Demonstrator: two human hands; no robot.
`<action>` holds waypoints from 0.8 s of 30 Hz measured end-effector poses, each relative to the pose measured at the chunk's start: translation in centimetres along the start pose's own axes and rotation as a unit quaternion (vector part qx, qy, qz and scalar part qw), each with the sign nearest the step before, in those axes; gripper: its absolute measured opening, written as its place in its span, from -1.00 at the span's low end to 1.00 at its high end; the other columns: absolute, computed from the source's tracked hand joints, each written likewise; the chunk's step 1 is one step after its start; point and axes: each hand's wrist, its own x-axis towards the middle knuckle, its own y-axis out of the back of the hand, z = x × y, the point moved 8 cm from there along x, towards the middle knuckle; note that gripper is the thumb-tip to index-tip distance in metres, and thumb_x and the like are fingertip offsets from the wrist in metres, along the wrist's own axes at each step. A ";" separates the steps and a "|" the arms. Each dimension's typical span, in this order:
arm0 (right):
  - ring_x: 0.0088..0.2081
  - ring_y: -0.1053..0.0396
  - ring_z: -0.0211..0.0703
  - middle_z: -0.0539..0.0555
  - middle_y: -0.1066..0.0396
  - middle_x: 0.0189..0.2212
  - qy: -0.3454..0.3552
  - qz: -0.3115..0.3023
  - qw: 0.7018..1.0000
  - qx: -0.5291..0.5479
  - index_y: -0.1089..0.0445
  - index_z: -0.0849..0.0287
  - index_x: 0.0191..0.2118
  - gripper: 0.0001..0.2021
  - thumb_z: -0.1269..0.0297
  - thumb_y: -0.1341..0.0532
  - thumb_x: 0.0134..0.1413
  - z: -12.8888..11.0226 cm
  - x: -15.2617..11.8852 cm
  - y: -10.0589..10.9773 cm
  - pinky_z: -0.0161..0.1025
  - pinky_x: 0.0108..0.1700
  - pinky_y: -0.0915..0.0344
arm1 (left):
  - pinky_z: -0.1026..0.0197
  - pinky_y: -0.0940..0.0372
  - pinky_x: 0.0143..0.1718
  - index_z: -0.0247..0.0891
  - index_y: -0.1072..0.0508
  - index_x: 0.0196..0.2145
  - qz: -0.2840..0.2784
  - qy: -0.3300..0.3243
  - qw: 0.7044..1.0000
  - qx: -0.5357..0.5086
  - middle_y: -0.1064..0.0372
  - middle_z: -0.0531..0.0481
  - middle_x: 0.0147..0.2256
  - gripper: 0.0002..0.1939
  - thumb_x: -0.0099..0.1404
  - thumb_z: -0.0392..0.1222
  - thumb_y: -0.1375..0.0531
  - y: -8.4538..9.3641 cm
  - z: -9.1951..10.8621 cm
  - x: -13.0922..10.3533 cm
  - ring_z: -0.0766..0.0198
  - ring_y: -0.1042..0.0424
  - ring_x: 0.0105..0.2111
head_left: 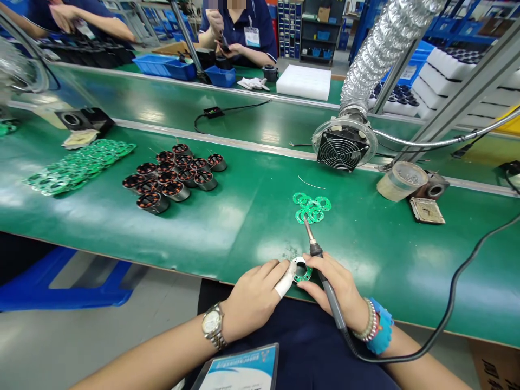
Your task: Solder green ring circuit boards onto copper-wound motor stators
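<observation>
At the front edge of the green bench, a ring-shaped part with a green board [303, 276] sits between my two hands. My left hand [260, 287], with a white covering on one finger, grips its left side. My right hand [337, 281] touches its right side with fingertips and thumb, and also holds a soldering iron [331, 295] whose tip points forward. Just beyond the tip lie several loose green ring boards [312, 206]. Several dark motor stators with copper windings [174, 187] stand in a group to the left.
Rows of green ring boards [81, 165] lie far left. A fume fan [341, 149] with a silver duct stands at the back. On the right are a cloudy cup [400, 181], a sponge tray [427, 210] and the iron's black cable [450, 303]. People work across the bench.
</observation>
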 end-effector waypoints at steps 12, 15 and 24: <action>-0.09 -0.41 -0.11 0.16 -0.40 -0.08 -0.070 0.118 0.990 0.010 -0.21 0.12 -0.10 -0.72 0.43 -0.20 0.05 2.8 -0.8 3.8 -0.15 -0.03 -0.36 | 0.04 -0.38 -0.21 -0.24 -0.27 -0.04 0.020 0.201 0.966 -0.163 -0.39 -0.17 -0.16 -0.45 0.06 0.04 -0.26 -1.5 -2.1 1.3 0.06 -0.42 -0.19; -0.09 -0.41 -0.12 0.16 -0.40 -0.07 -0.076 0.109 0.991 0.018 -0.22 0.12 -0.09 -0.72 0.43 -0.19 0.05 3.3 -0.8 3.4 -0.14 -0.03 -0.35 | 0.04 -0.36 -0.17 -0.25 -0.30 -0.07 0.028 0.184 0.967 -0.173 -0.42 -0.16 -0.18 -0.52 0.10 -0.01 -0.25 -1.7 -2.1 1.6 0.07 -0.42 -0.18; -0.09 -0.42 -0.13 0.15 -0.41 -0.09 -0.066 0.128 0.990 0.000 -0.21 0.13 -0.11 -0.74 0.44 -0.18 0.05 2.6 -0.4 5.1 -0.20 -0.05 -0.37 | 0.05 -0.33 -0.15 -0.24 -0.26 0.01 -0.049 0.148 0.974 -0.166 -0.38 -0.18 -0.09 -0.41 0.06 0.01 -0.27 -1.3 -2.4 2.2 0.06 -0.40 -0.14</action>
